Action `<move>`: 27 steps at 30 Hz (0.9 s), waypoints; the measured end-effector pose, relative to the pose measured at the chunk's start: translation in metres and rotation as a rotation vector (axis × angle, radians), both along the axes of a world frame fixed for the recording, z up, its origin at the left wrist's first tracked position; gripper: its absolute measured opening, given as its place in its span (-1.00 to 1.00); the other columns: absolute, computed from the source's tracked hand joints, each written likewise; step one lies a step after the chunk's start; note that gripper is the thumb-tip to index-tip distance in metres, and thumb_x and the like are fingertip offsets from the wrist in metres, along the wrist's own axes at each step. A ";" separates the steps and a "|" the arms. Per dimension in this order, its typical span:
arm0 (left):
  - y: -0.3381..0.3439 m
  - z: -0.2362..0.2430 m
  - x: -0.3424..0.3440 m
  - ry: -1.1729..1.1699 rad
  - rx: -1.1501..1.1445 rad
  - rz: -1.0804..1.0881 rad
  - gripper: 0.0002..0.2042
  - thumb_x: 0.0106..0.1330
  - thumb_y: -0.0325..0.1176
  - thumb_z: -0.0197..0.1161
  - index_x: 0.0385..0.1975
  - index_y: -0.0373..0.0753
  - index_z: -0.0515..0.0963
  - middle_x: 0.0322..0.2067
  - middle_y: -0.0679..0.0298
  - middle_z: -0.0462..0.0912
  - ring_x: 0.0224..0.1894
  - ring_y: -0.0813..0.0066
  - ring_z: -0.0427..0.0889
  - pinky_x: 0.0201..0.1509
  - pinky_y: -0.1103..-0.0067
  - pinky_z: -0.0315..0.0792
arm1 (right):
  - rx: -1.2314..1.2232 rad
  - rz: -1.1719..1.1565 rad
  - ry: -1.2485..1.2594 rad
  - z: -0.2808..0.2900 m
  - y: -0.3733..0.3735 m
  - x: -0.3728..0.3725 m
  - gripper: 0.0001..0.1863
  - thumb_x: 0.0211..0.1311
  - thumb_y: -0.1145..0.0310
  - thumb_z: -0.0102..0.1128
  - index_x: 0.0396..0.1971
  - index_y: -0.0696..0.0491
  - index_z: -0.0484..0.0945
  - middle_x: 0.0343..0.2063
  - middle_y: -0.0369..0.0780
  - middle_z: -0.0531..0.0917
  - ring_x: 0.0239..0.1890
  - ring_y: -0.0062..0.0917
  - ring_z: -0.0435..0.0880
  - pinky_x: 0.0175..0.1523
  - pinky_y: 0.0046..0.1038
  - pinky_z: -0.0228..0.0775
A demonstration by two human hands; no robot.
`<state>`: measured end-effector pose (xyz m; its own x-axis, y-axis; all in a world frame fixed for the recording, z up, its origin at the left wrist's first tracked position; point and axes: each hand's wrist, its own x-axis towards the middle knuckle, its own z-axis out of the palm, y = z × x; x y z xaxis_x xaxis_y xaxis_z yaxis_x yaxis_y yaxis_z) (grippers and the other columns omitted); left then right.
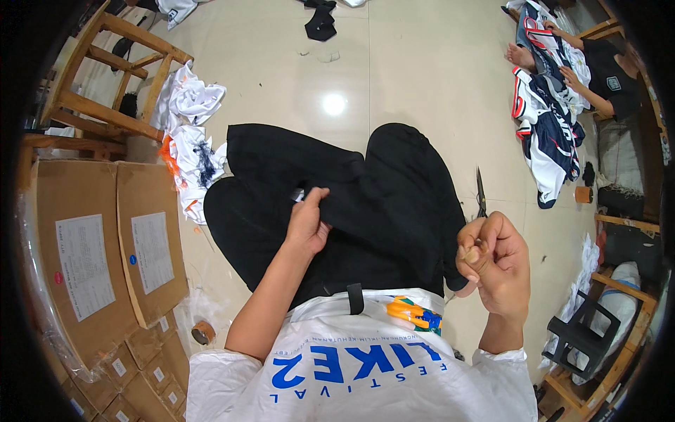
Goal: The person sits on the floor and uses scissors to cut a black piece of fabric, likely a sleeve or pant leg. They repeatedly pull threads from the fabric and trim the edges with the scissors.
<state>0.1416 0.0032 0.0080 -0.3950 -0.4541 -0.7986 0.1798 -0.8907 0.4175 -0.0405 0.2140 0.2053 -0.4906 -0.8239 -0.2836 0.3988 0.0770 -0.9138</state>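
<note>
Black cloth (401, 190) covers my lap and crossed legs; I cannot tell where garment and trousers part. My left hand (307, 221) is closed on the cloth, beside a small white label (298, 195) at its fingertips. Raised over the right side of my lap, my right hand (496, 260) has its thumb and fingers pressed together. Whatever is in that pinch is too small to make out. Dark scissors (481, 190) point away from me just beyond the right hand; whether the hand touches their handles is hidden.
Cardboard boxes (77, 253) are stacked at left, below a wooden stool (119, 77). White cloths (190, 105) lie beside the stool. A co-worker (612, 77) sits far right among patterned jerseys (548, 133). A tape roll (203, 333) and a black plastic frame (583, 334) are nearby.
</note>
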 end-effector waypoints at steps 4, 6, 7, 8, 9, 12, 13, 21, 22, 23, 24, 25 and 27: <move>-0.021 0.048 0.003 -0.341 -0.371 0.111 -0.83 0.40 -0.41 0.29 -0.21 -0.41 0.52 -0.37 0.19 0.70 -0.42 0.48 0.70 -0.39 0.58 0.56 | -0.014 -0.076 -0.100 -0.013 0.013 -0.017 -0.71 0.37 0.68 0.18 -0.38 0.02 0.27 -0.33 -0.18 0.54 -0.52 -0.70 0.38 -0.41 -0.64 0.24; -0.025 0.065 0.009 -0.087 -0.756 0.215 -0.84 0.43 -0.43 0.28 -0.15 -0.40 0.53 -0.38 0.24 0.69 -0.41 0.54 0.67 -0.37 0.64 0.53 | -0.002 -0.129 -0.178 -0.028 0.012 -0.026 -0.70 0.37 0.68 0.16 -0.39 0.01 0.26 -0.33 -0.19 0.53 -0.53 -0.70 0.38 -0.41 -0.65 0.23; -0.026 0.070 0.011 -0.084 -0.865 0.230 -0.82 0.44 -0.41 0.27 -0.12 -0.40 0.58 -0.19 0.13 0.74 -0.26 0.45 0.76 -0.21 0.58 0.61 | -0.019 -0.133 -0.191 -0.038 0.011 -0.028 -0.75 0.38 0.71 0.11 -0.35 0.03 0.29 -0.33 -0.21 0.52 -0.52 -0.71 0.37 -0.40 -0.64 0.24; -0.030 0.072 0.012 -0.152 -0.735 0.232 -0.82 0.46 -0.41 0.26 -0.10 -0.41 0.58 -0.16 0.12 0.74 -0.23 0.42 0.76 -0.17 0.56 0.63 | 0.056 -0.103 -0.074 -0.049 0.009 -0.027 -0.77 0.39 0.71 0.09 -0.33 0.04 0.31 -0.33 -0.22 0.52 -0.51 -0.71 0.37 -0.40 -0.63 0.24; -0.035 0.072 0.014 -0.166 -0.638 0.239 -0.81 0.47 -0.42 0.25 -0.07 -0.41 0.57 -0.14 0.12 0.74 -0.20 0.40 0.77 -0.13 0.54 0.64 | 0.110 -0.070 0.035 -0.058 0.007 -0.025 -0.78 0.39 0.71 0.07 -0.31 0.05 0.32 -0.33 -0.23 0.52 -0.51 -0.72 0.37 -0.40 -0.63 0.25; -0.050 0.066 0.020 0.218 -0.173 0.221 -0.79 0.48 -0.41 0.25 -0.01 -0.39 0.56 -0.07 0.11 0.73 -0.04 0.28 0.75 0.09 0.42 0.67 | 0.236 0.078 0.300 -0.080 0.002 -0.015 -0.83 0.42 0.73 -0.01 -0.24 0.09 0.36 -0.34 -0.30 0.49 -0.47 -0.75 0.35 -0.38 -0.63 0.24; -0.053 0.062 0.020 0.299 -0.101 0.206 -0.80 0.48 -0.41 0.25 -0.01 -0.37 0.57 -0.05 0.12 0.73 -0.02 0.28 0.74 0.13 0.39 0.66 | 0.283 0.115 0.362 -0.085 0.000 -0.014 -0.83 0.42 0.73 -0.02 -0.24 0.10 0.36 -0.35 -0.31 0.49 -0.47 -0.76 0.35 -0.37 -0.64 0.24; -0.073 0.058 0.037 0.283 -0.237 0.327 -0.76 0.51 -0.36 0.25 0.05 -0.32 0.57 0.03 0.13 0.71 0.11 0.20 0.70 0.30 0.25 0.56 | 0.252 0.192 0.401 -0.081 -0.005 -0.023 -0.77 0.36 0.81 -0.10 -0.27 0.10 0.33 -0.36 -0.32 0.48 -0.47 -0.75 0.32 -0.37 -0.67 0.20; -0.076 0.057 0.042 0.270 -0.201 0.336 -0.75 0.51 -0.35 0.24 0.06 -0.32 0.57 0.05 0.13 0.70 0.13 0.19 0.69 0.31 0.23 0.55 | 0.246 0.184 0.421 -0.080 -0.004 -0.023 -0.76 0.35 0.82 -0.10 -0.28 0.10 0.33 -0.35 -0.31 0.49 -0.47 -0.75 0.31 -0.37 -0.67 0.20; -0.079 0.056 0.046 0.238 -0.152 0.313 -0.72 0.55 -0.31 0.16 0.10 -0.34 0.55 0.09 0.10 0.68 0.18 0.17 0.66 0.36 0.21 0.51 | 0.232 0.178 0.405 -0.079 -0.004 -0.024 -0.76 0.34 0.82 -0.09 -0.28 0.10 0.32 -0.33 -0.30 0.49 -0.47 -0.74 0.31 -0.37 -0.67 0.20; -0.083 0.054 0.050 0.309 -0.096 0.301 -0.71 0.56 -0.30 0.14 0.11 -0.35 0.55 0.10 0.09 0.68 0.18 0.16 0.65 0.37 0.20 0.50 | 0.221 0.173 0.362 -0.078 -0.004 -0.025 -0.75 0.34 0.83 -0.09 -0.29 0.09 0.32 -0.32 -0.30 0.50 -0.47 -0.74 0.30 -0.37 -0.67 0.20; -0.087 0.052 0.054 0.380 -0.039 0.287 -0.71 0.57 -0.30 0.11 0.11 -0.35 0.54 0.11 0.08 0.67 0.19 0.14 0.64 0.37 0.19 0.49 | 0.196 0.154 0.347 -0.077 -0.003 -0.026 -0.75 0.34 0.83 -0.09 -0.30 0.09 0.32 -0.32 -0.29 0.50 -0.46 -0.74 0.30 -0.37 -0.67 0.20; -0.094 0.048 0.061 0.464 0.033 0.279 -0.69 0.59 -0.29 0.06 0.12 -0.36 0.52 0.11 0.06 0.66 0.20 0.12 0.63 0.38 0.17 0.48 | 0.155 0.095 0.253 -0.073 -0.002 -0.029 -0.75 0.34 0.82 -0.08 -0.32 0.09 0.31 -0.31 -0.28 0.51 -0.45 -0.74 0.30 -0.36 -0.67 0.21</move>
<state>0.2029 -0.0905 0.0559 -0.5776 -0.5696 -0.5847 0.5697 -0.7943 0.2110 -0.0699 0.2118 0.1323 -0.4847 -0.8258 -0.2881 0.1448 0.2491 -0.9576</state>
